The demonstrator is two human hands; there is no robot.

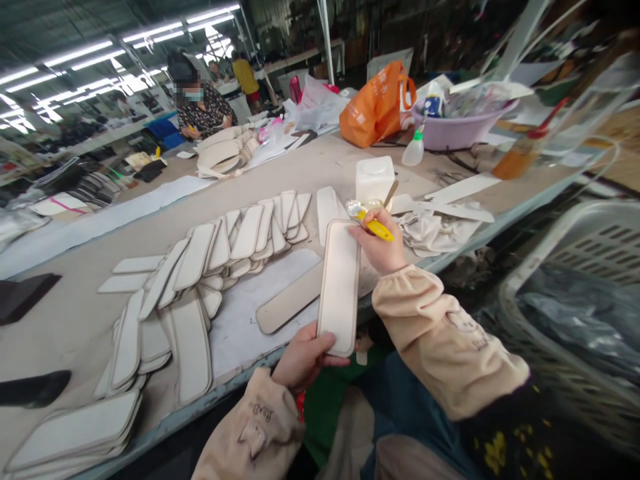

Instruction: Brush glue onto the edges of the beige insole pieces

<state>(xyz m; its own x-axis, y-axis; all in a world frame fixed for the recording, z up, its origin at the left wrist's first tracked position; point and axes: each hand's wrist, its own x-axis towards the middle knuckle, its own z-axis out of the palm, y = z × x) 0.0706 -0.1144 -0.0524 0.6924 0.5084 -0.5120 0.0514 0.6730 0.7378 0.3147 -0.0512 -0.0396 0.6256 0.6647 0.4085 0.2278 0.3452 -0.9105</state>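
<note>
My left hand [307, 357] grips the lower end of a long white panel [340, 287] with rounded corners and a darker edge, thumb on its face. At the panel's upper right corner is my right hand [383, 243], its fingers closed around a tool with a yellow handle [377, 228]; the tool's working end is not clear. Fingers of that hand also touch the panel's edge. Just beyond it stands a white plastic container [374, 179], with a thin stick [391, 193] leaning by it. A similar beige panel [290, 300] lies on white paper left of the held one.
Overlapping stacks of white panels [195, 257] spread across the table at left. Farther back are an orange bag [373, 110], a lilac basin [460, 127] and a bottle of amber liquid [517, 157]. A plastic crate [575, 223] stands at right. A masked person [203, 110] works opposite.
</note>
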